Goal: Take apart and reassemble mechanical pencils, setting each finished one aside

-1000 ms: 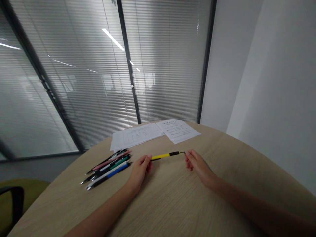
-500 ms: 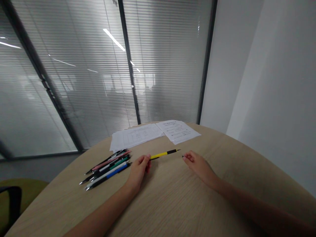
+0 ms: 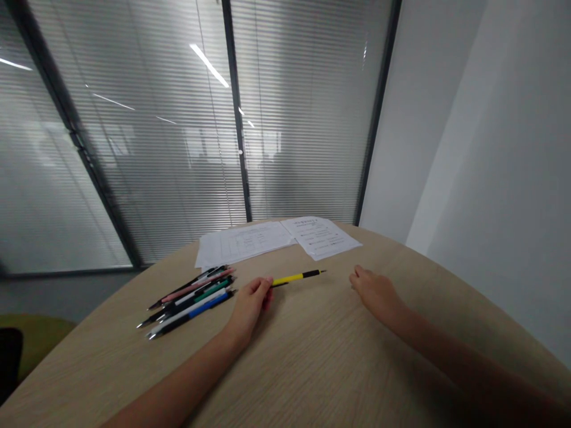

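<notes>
So the yellow pen [image 3: 289,279] is sitting around the middle of the view, over the bench [image 3: 307,356], with its back end tucked into the left hand [image 3: 250,302]. The fingers [image 3: 264,283] on that side are pinching it, so they're pretty much closed around the barrel. Its long axis is running almost level across the view, tilting up a touch, and the thin end past the black grip [image 3: 311,273] is pointing just shy of 3 o'clock. Can't tell if the pen is touching the bench or floating slightly above it.

The right hand [image 3: 375,291] is hanging out at 3 o'clock from that thin end, with a gap in between. Its fingers are curling in narrow, but honestly can't tell if they're holding anything small.

Over at 9 o'clock from the left hand, a bunch of pens [image 3: 196,296] is lying bundled side by side, pink, green and blue ones included, with their silvery tips aiming at about 8 o'clock. Printed sheets [image 3: 245,241] are lying flat toward 12 o'clock, near the far edge of the bench, and a green chair seat [image 3: 42,342] is peeking in around 8 o'clock.
</notes>
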`<act>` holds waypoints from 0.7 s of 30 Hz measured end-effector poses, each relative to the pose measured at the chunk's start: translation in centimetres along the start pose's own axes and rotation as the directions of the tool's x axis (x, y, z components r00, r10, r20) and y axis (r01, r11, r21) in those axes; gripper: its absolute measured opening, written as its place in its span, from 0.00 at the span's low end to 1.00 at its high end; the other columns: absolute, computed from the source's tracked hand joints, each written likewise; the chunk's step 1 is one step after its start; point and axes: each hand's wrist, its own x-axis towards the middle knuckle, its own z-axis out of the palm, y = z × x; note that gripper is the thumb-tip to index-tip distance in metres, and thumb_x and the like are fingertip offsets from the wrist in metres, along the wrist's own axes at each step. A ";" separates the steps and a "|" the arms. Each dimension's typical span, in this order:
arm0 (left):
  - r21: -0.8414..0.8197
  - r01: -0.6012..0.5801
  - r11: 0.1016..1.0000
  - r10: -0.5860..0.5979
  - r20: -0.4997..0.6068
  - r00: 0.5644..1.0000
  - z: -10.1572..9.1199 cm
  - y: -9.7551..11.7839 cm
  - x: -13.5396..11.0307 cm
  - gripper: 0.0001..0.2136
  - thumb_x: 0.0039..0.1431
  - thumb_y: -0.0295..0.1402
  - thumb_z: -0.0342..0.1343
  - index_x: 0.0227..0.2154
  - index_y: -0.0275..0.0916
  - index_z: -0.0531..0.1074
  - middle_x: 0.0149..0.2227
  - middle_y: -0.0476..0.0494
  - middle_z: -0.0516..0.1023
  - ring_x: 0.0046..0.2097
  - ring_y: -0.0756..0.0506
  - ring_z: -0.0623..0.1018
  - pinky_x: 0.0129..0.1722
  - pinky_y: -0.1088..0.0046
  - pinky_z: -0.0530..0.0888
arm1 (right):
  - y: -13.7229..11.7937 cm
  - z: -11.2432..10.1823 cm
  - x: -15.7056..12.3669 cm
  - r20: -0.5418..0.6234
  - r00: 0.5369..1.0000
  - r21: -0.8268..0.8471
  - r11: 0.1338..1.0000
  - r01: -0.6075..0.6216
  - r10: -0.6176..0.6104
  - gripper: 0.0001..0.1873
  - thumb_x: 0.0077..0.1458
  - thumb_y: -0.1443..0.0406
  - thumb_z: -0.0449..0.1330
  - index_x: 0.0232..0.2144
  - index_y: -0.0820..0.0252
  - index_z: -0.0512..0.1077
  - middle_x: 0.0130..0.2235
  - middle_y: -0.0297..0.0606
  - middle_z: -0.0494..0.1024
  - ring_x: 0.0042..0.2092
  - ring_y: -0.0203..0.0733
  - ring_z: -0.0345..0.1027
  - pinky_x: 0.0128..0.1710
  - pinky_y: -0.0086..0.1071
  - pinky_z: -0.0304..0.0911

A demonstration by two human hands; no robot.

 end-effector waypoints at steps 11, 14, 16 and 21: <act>0.018 0.002 1.000 -0.003 0.039 0.999 0.1 0.7 -0.3 0.22 0.41 0.54 0.51 0.15 0.37 0.63 0.15 0.54 0.62 0.19 0.51 0.62 0.20 0.76 0.58 | 1.6 1.4 1.0 -0.142 0.986 0.374 0.918 0.132 -0.084 0.17 0.47 0.77 0.49 0.39 0.59 0.69 0.42 0.41 0.70 0.43 0.41 0.66 0.40 0.33 0.61; 0.042 -0.004 0.999 0.001 0.063 0.998 0.2 0.7 -0.4 0.21 0.42 0.54 0.51 0.15 0.37 0.63 0.15 0.54 0.62 0.19 0.51 0.62 0.19 0.77 0.58 | 1.3 2.3 1.6 -0.390 0.914 0.502 0.808 0.310 -0.109 0.18 0.46 0.75 0.52 0.41 0.59 0.68 0.44 0.41 0.70 0.48 0.42 0.61 0.48 0.38 0.57; 0.061 -0.006 0.998 0.001 0.082 0.997 0.2 0.7 -0.4 0.21 0.42 0.53 0.50 0.16 0.37 0.64 0.15 0.54 0.62 0.19 0.51 0.62 0.19 0.77 0.58 | 0.8 2.5 1.7 -0.487 0.867 0.554 0.729 0.401 -0.107 0.16 0.47 0.72 0.54 0.41 0.58 0.68 0.43 0.41 0.71 0.47 0.43 0.62 0.49 0.40 0.58; 0.098 -0.024 0.995 0.013 0.112 0.994 0.3 0.6 -0.5 0.20 0.44 0.52 0.50 0.16 0.37 0.64 0.14 0.54 0.62 0.19 0.51 0.62 0.19 0.77 0.58 | -0.3 2.4 1.5 -0.533 0.838 0.639 0.595 0.487 -0.113 0.05 0.50 0.68 0.56 0.32 0.56 0.69 0.36 0.37 0.72 0.41 0.40 0.64 0.44 0.37 0.61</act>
